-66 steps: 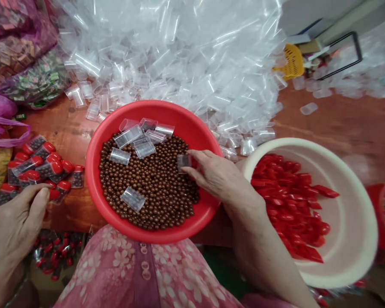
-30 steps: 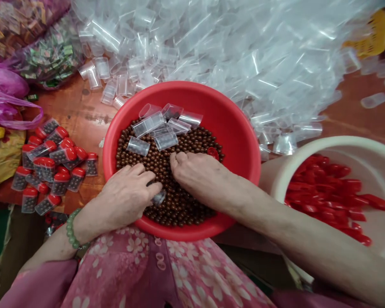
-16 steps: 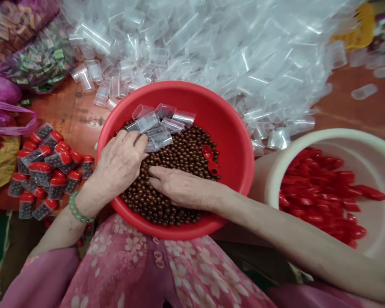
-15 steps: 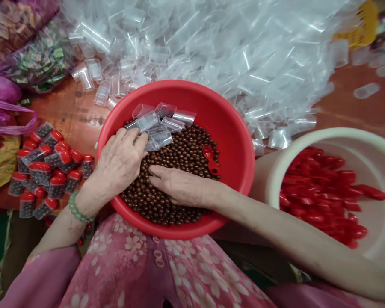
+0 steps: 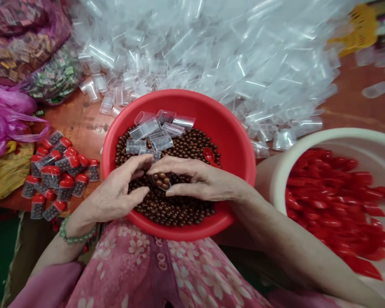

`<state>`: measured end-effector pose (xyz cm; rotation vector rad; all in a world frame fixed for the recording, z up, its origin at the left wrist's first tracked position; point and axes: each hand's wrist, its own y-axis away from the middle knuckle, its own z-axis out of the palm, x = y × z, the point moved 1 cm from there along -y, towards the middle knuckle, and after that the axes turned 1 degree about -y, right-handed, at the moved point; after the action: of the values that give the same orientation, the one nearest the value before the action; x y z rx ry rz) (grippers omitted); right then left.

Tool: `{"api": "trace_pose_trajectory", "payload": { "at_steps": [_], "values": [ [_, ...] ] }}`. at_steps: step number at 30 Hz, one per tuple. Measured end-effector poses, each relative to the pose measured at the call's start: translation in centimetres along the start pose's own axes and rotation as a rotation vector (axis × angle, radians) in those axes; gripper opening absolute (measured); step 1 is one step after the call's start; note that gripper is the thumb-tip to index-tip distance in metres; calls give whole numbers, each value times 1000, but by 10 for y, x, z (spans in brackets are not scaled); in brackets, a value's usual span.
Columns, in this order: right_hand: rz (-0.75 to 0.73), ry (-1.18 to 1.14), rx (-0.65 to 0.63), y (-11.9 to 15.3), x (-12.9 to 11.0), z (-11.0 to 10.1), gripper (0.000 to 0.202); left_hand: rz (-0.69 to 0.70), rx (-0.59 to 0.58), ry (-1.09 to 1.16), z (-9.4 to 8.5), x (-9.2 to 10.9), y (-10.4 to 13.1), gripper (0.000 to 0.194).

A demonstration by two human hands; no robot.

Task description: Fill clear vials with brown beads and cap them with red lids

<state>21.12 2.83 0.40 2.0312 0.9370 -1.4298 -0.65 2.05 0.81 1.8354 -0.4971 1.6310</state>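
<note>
One ball-filled tube (image 5: 161, 181), seemingly between right-hand fingers (image 5: 184, 191)

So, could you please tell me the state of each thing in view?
Held tube: uncapped, brown balls inside.
Right hand: closed around that tube.
Left hand: beside it, thumb and fingers apart.
Red basin: part-filled with brown balls, loose clear tubes on top.
Red spoon-shaped piece: lying on the balls.
Cream tub: part-filled with red pieces.
Tubes at left: filled, red-capped, heaped.
Far tubes: loose, piled.
</note>
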Motion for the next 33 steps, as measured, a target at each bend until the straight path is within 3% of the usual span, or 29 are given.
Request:
{"api": "trace_pose_trajectory", "payload": {
  "at_steps": [4, 6, 9, 12, 21, 28, 33],
  "values": [
    [-88, -13, 23, 2, -3, -2, 39, -59, -4, 77, 11, -7, -5, 67],
    [-94, -23, 44, 4, -4, -2, 38, -56, -2, -2, 13, -7, -8, 58],
    [-52, -35, 104, 7, -6, 0, 36, -27, -51, -84, 14, -5, -10, 37],
    [20, -20, 199, 9, -8, 1, 39, -56, -47, -86, 13, -3, -10, 28],
    [11, 19, 387, 4, -12, 5, 23, 5, 26, 35, 12, -8, -12, 40],
    [157, -141, 504, 12, -13, 13, 17, 11, 93, 19, 12, -8, -14, 27],
    [171, 178, 453, 35, -16, 2, 15, 19, 132, 144, 13, -3, -9, 20]
  ]
}}
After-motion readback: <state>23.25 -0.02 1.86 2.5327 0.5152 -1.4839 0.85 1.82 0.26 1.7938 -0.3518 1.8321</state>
